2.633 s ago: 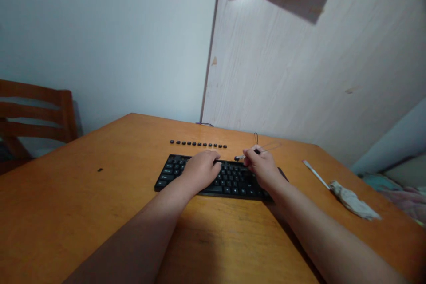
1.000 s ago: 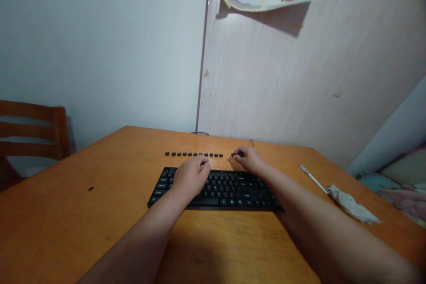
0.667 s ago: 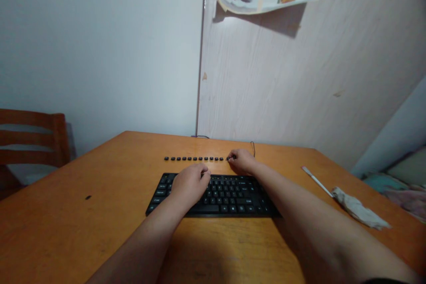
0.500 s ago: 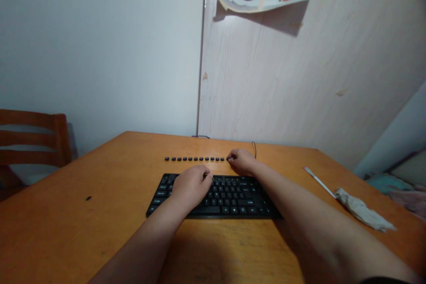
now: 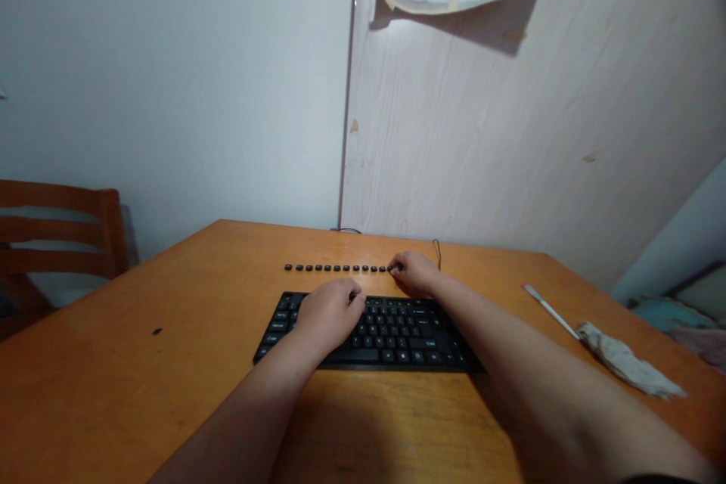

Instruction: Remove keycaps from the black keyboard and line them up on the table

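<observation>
A black keyboard (image 5: 391,354) lies across the middle of the wooden table. My left hand (image 5: 329,314) is over its left half, fingers curled and thumb close to them; whatever is between them is hidden. Beyond the keyboard, a row of small black keycaps (image 5: 336,268) runs from left to right. At the right end of this row, my right hand (image 5: 413,272) pinches a keycap (image 5: 390,269) at table level. The palm side of that hand is out of sight. My right forearm covers the keyboard's right end.
A white-handled brush (image 5: 550,310) and a crumpled pale cloth (image 5: 627,363) lie on the right of the table (image 5: 215,287). One small black piece (image 5: 157,331) sits at the left. A thin cord loop (image 5: 436,246) shows behind my right wrist. A wooden chair (image 5: 62,231) stands left.
My right hand has moved from above the keyboard, where a gripped tool carried a keycap, to the row's right end, and sets the keycap there. My left hand stays over the keyboard.
</observation>
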